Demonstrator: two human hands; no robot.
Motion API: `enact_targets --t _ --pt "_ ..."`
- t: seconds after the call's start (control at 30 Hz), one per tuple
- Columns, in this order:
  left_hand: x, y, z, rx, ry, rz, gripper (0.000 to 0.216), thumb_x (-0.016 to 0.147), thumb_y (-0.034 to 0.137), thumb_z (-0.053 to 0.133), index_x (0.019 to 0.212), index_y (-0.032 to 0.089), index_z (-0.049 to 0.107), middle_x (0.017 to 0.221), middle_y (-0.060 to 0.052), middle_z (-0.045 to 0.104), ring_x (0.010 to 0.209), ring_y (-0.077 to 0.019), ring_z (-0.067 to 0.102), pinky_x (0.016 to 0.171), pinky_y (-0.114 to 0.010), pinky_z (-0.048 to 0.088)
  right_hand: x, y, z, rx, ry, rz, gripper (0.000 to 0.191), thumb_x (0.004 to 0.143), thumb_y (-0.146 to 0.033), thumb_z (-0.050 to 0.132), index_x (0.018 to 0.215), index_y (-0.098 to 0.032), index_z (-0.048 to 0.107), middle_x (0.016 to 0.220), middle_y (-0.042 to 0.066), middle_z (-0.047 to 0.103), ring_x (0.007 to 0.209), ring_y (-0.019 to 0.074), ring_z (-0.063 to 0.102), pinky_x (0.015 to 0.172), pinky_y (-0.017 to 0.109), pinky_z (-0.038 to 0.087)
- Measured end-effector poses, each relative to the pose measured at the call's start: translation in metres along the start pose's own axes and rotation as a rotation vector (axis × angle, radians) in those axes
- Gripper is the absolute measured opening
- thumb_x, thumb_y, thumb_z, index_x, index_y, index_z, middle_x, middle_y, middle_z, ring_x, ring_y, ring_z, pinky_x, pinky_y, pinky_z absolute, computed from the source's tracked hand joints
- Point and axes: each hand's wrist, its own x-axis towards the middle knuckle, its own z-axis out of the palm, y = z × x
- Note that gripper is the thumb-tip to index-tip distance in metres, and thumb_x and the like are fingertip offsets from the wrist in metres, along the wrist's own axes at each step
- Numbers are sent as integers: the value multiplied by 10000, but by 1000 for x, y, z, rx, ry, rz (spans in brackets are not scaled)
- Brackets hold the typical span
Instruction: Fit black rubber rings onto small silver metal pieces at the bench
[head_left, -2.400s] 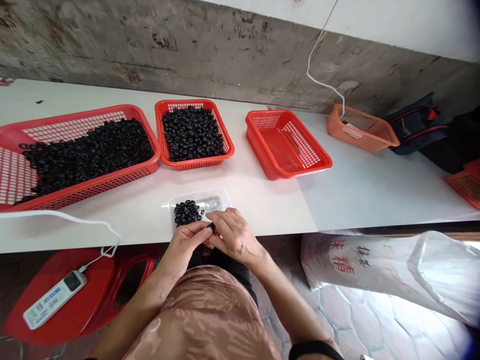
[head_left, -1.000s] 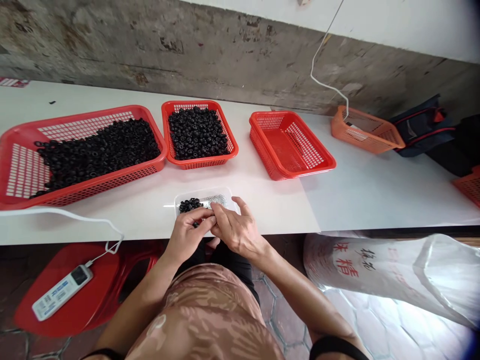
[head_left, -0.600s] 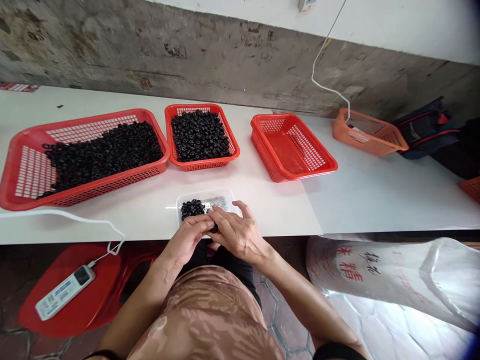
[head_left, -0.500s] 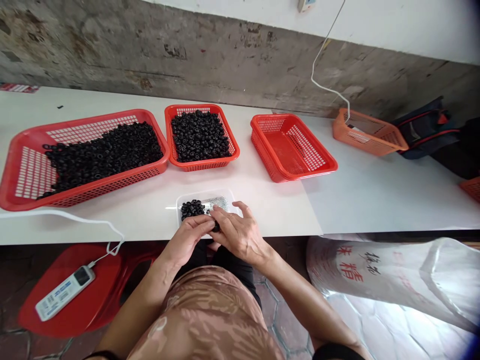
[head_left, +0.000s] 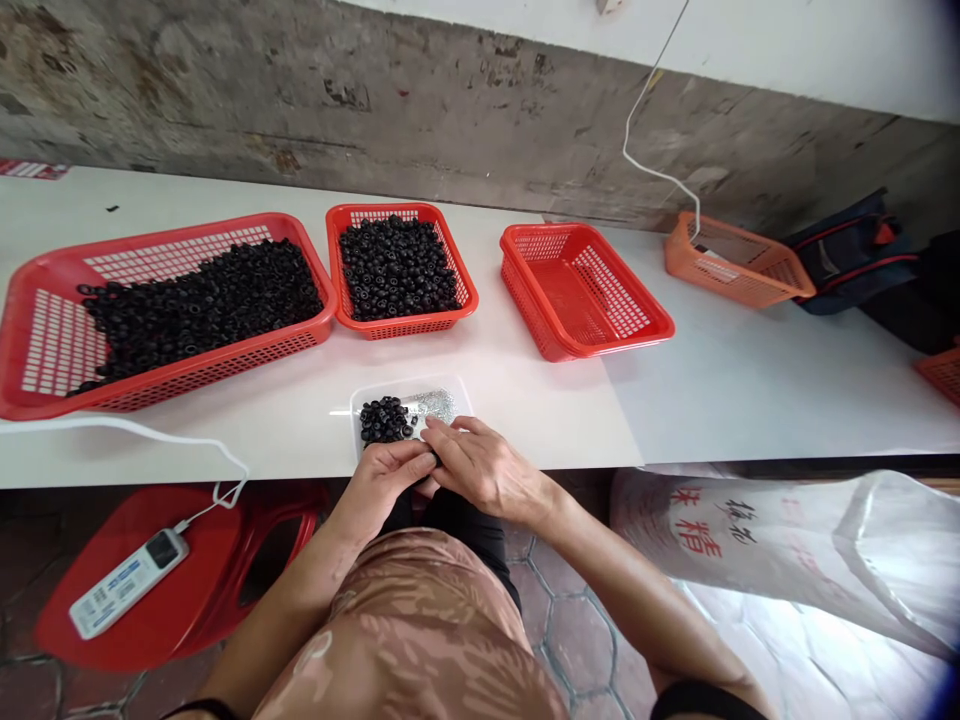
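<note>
My left hand (head_left: 381, 482) and my right hand (head_left: 484, 467) meet at the near edge of the white table (head_left: 705, 390). Their fingertips are pinched together on a small black ring (head_left: 433, 460), which is mostly hidden. Just beyond the fingers sits a small clear tray (head_left: 457, 392) with a heap of black rings (head_left: 384, 420) on its left and small silvery parts (head_left: 432, 404) on its right.
Two red baskets full of black rings (head_left: 45, 270) (head_left: 459, 270) stand at the back left, an empty red basket (head_left: 645, 320) right of them, an orange basket (head_left: 780, 285) farther right. A white cable (head_left: 150, 436) leads to a remote (head_left: 126, 583) on a red stool. A plastic sack (head_left: 787, 550) lies lower right.
Both hands stayed pinched together at the tray's near edge and drew slightly back toward me. The right hand's fingers, spread before, now lie closer together.
</note>
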Motion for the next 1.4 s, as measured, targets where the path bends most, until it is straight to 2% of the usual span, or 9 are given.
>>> enact_targets --t 0.13,0.3,0.5,0.6,0.73,0.93,1.17,1.27,1.4 --pt "-2 -1 2 7 -7 0 325 858 419 706 680 147 719 605 -10 529 637 -147 469 641 -274 398 0 8 -7 88 -9 -69 314 1047 -220 459 1283 -16 492 1127 193 731 953 201 730 897 377 532" --pt "-1 -2 10 -156 11 -19 301 833 442 730 755 152 745 582 18 482 550 -106 390 577 -253 361 -3 7 -6 177 64 34 386 1045 -255 492 1392 -95 437 1250 175 700 979 170 729 997 400 466" --pt "1 -10 16 -240 106 -35 271 829 422 731 733 168 738 585 30 469 532 -80 373 550 -220 358 -8 2 3 304 58 138 462 1028 -337 543 1430 -131 446 1279 173 686 950 195 731 973 428 463" --pt "1 -9 15 -237 147 -40 278 804 432 741 709 171 739 573 24 493 533 -86 399 533 -218 361 -7 1 -2 499 53 258 467 1009 -425 549 1398 -168 521 1232 135 716 938 189 728 942 406 498" --pt "1 -4 13 -219 173 -34 292 743 438 796 682 158 742 559 10 530 556 -99 455 528 -211 374 -3 0 -10 780 74 515 293 992 -403 585 1174 -218 720 1222 97 727 1102 219 696 960 373 541" --pt "-1 -4 6 -187 78 -55 320 739 458 819 842 156 807 729 -66 710 660 -129 568 603 -224 449 -5 -2 -4 1147 81 768 207 928 -373 683 1041 -231 784 1221 76 720 960 199 735 793 307 631" --pt "-4 -4 4 -91 14 -22 231 847 399 737 905 189 815 769 -52 729 687 -126 581 628 -223 446 -10 -4 -2 1219 95 700 213 943 -378 663 1066 -249 778 1180 75 727 872 177 733 748 317 644" --pt "-5 -4 4 -67 1 -34 237 868 388 711 899 175 810 779 -61 733 687 -131 583 627 -229 443 -11 -3 -2 1142 108 627 220 958 -378 640 1073 -249 777 1096 64 758 927 195 725 910 393 613" --pt "-6 -5 5 -56 -3 -53 264 873 400 694 868 157 799 753 -63 719 673 -136 582 611 -235 448 -13 -2 1 1048 116 579 205 968 -365 632 1074 -268 778 1029 35 781 997 197 728 1139 469 444"
